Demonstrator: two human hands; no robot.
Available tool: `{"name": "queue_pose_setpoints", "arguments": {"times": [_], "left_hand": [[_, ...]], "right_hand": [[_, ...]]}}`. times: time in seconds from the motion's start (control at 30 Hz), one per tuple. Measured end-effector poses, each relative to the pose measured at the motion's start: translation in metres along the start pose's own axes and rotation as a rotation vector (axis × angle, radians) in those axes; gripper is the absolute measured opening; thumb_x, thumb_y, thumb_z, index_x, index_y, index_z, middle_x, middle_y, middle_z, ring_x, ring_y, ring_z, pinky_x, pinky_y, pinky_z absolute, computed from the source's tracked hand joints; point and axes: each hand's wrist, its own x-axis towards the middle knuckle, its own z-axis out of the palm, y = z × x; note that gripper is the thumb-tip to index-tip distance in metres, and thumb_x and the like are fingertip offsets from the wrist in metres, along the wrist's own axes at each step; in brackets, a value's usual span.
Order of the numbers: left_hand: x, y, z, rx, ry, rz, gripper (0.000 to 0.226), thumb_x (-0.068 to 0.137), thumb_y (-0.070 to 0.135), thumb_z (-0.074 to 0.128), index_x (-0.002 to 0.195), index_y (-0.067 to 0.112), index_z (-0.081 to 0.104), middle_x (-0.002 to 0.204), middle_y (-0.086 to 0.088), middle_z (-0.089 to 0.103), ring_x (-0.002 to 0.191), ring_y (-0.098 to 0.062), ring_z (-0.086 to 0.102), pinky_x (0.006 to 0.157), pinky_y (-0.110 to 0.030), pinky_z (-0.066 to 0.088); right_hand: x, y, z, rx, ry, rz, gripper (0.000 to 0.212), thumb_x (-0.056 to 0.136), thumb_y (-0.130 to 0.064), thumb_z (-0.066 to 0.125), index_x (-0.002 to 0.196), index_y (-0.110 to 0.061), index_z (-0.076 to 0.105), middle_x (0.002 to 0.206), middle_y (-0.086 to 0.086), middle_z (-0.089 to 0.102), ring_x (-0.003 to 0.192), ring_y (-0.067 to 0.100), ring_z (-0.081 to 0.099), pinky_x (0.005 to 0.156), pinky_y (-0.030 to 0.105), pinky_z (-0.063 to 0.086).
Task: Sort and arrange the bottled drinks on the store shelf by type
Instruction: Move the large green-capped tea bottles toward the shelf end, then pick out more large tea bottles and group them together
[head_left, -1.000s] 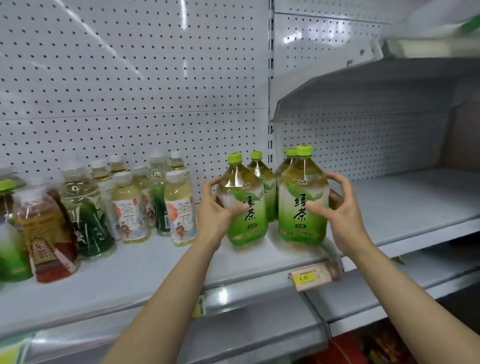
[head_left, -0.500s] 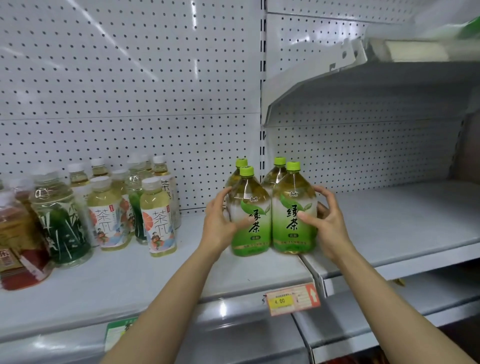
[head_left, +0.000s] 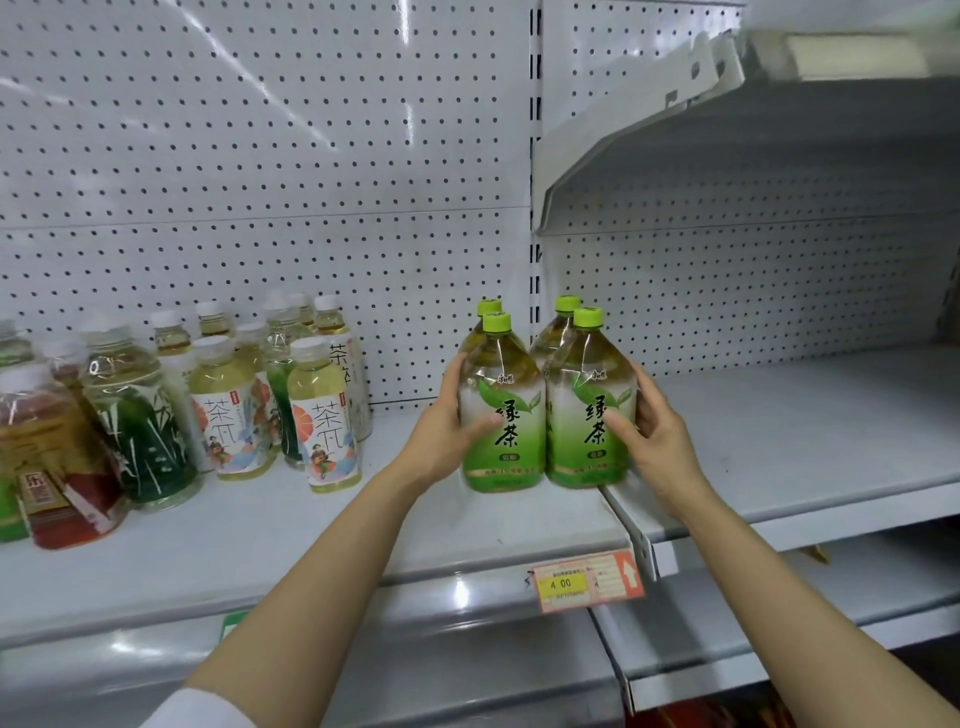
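Your left hand (head_left: 448, 422) and right hand (head_left: 655, 432) press spread fingers against the outer green tea bottles (head_left: 545, 410), four clustered between them at the shelf (head_left: 519, 525) end; uneven squeeze could tip the unheld rear pair.

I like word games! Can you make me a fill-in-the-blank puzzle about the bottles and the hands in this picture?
1. The green tea bottles between the hands all have ____ caps.
2. There are ____ of these green-capped bottles.
3. The left hand and right hand press on the group from ____ sides.
4. The price tag on the shelf edge reads ____.

Missing words: green; four; opposite; 4.00
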Motion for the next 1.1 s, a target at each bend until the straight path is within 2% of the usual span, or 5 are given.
{"name": "queue_pose_setpoints", "arguments": {"times": [0.13, 0.33, 0.5, 0.67, 1.1], "left_hand": [[-0.004, 0.005, 0.002, 0.200, -0.023, -0.014, 0.092, 0.096, 0.033, 0.064, 0.160, 0.029, -0.001, 0.146, -0.005, 0.055, 0.125, -0.025, 0.059, 0.101, -0.037, 0.048], [-0.029, 0.007, -0.028, 0.726, 0.094, 0.095, 0.080, 0.099, 0.047, 0.054, 0.161, 0.017, 0.013, 0.162, -0.008, 0.032, 0.145, -0.026, 0.037, 0.111, -0.041, 0.036], [-0.068, 0.007, -0.066, 0.962, 0.220, 0.317, 0.057, 0.094, 0.034, 0.067, 0.144, 0.011, 0.051, 0.128, -0.010, 0.064, 0.112, -0.031, 0.062, 0.086, -0.039, 0.051], [-0.108, -0.010, -0.105, 1.063, 0.324, 0.454, 0.043, 0.083, 0.024, 0.080, 0.120, 0.008, 0.067, 0.099, -0.008, 0.071, 0.082, -0.030, 0.068, 0.063, -0.038, 0.053], [-0.257, -0.076, -0.268, 1.109, 0.426, 0.374, 0.035, 0.079, 0.023, 0.083, 0.110, 0.011, 0.072, 0.095, -0.004, 0.072, 0.079, -0.029, 0.068, 0.062, -0.037, 0.054]], "right_hand": [[-0.006, -0.003, 0.004, -0.211, 0.076, -0.021, 0.050, 0.092, -0.014, 0.065, 0.139, -0.024, 0.051, 0.125, -0.007, 0.066, 0.118, 0.011, 0.061, 0.097, 0.033, 0.054], [-0.031, -0.022, 0.028, -0.670, 0.408, -0.194, 0.061, 0.085, -0.026, 0.075, 0.140, -0.009, 0.051, 0.141, 0.008, 0.055, 0.131, 0.026, 0.048, 0.107, 0.035, 0.037], [-0.055, -0.032, 0.069, -0.811, 0.297, -0.451, 0.054, 0.083, -0.031, 0.074, 0.130, -0.008, 0.060, 0.125, 0.008, 0.065, 0.116, 0.028, 0.058, 0.098, 0.048, 0.049], [-0.084, -0.047, 0.128, -0.804, 0.210, -0.510, 0.053, 0.086, -0.046, 0.059, 0.122, -0.009, 0.066, 0.113, 0.006, 0.070, 0.106, 0.025, 0.063, 0.094, 0.036, 0.048], [-0.190, -0.091, 0.334, -0.639, 0.007, -0.564, 0.041, 0.087, -0.044, 0.057, 0.107, -0.012, 0.074, 0.102, 0.001, 0.074, 0.093, 0.022, 0.069, 0.079, 0.038, 0.057]]}}
